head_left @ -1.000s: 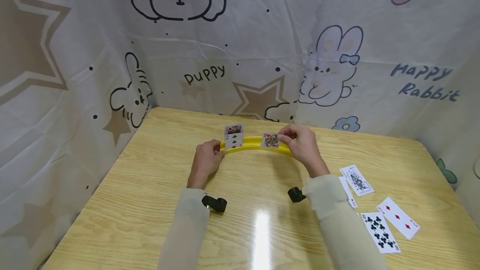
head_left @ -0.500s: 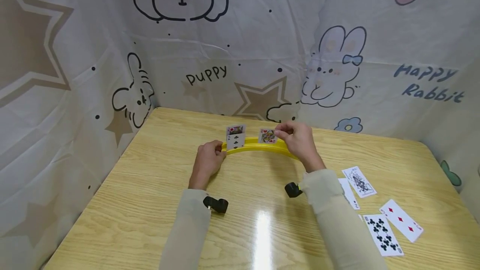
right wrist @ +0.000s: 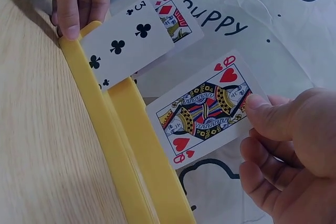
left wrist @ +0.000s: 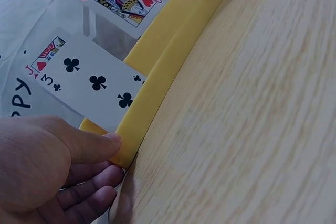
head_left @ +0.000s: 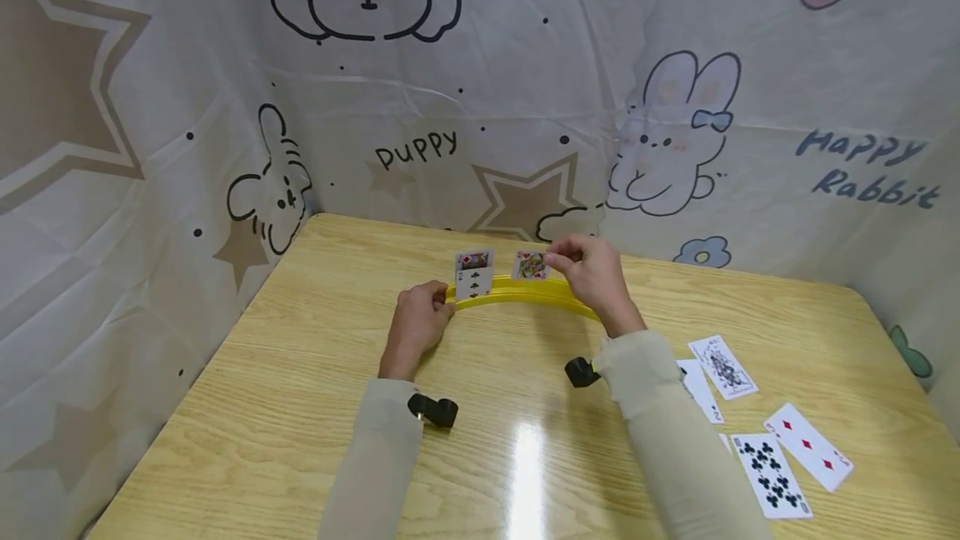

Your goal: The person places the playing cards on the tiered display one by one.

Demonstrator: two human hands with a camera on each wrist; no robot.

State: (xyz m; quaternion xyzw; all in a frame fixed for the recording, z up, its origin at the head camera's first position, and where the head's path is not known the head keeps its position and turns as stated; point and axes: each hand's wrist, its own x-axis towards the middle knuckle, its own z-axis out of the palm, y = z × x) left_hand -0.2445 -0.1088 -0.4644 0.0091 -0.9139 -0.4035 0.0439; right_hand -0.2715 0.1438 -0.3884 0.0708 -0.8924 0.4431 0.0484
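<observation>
A curved yellow playing card holder stands near the back of the table, and my left hand pinches its left end between thumb and fingers. Beside that hand, a three of clubs stands in the holder's slot in front of a jack of diamonds, which is mostly covered. My right hand pinches a queen of hearts by its edge, thumb on the face. In the right wrist view, the queen's lower corner overlaps the back wall of the holder, to the right of the three.
Several cards lie face up on the right of the table: a black-figured card, a three of diamonds, a ten of clubs and a two partly under the right sleeve. A printed cloth hangs behind the table.
My right hand has moved up and slightly left along the holder, lifting the queen of hearts from in front of it to its back edge. The left hand keeps its grip on the holder's end.
</observation>
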